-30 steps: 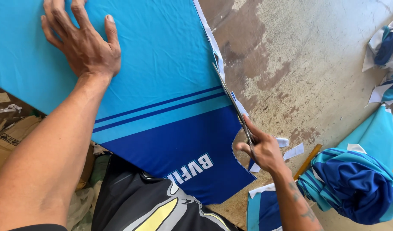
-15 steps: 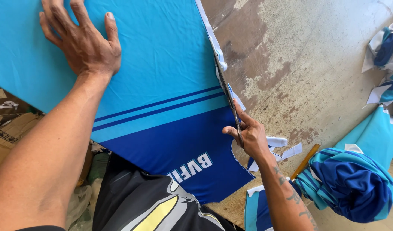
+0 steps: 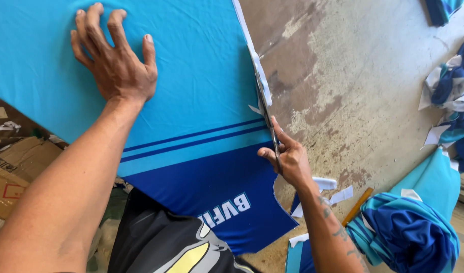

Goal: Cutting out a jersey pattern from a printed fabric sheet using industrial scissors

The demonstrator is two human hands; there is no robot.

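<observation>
A large sheet of printed fabric point(image 3: 191, 86), turquoise above and dark blue below with thin stripes between, lies spread before me. My left hand point(image 3: 113, 60) presses flat on its turquoise part, fingers spread. My right hand point(image 3: 287, 156) grips a pair of scissors point(image 3: 266, 114) whose blades run along the fabric's right edge, beside a narrow white strip point(image 3: 252, 55) of margin that hangs off that edge.
Bare stained concrete floor point(image 3: 353, 76) lies to the right. Piles of blue and turquoise fabric point(image 3: 409, 227) sit at lower right and far right point(image 3: 454, 96). White offcuts point(image 3: 335, 189) and a wooden ruler point(image 3: 357, 206) lie near my right wrist. Cardboard point(image 3: 14, 167) is at left.
My right hand and the scissors have moved up along the fabric's right edge, away from me. The left hand stays pressed on the turquoise cloth.
</observation>
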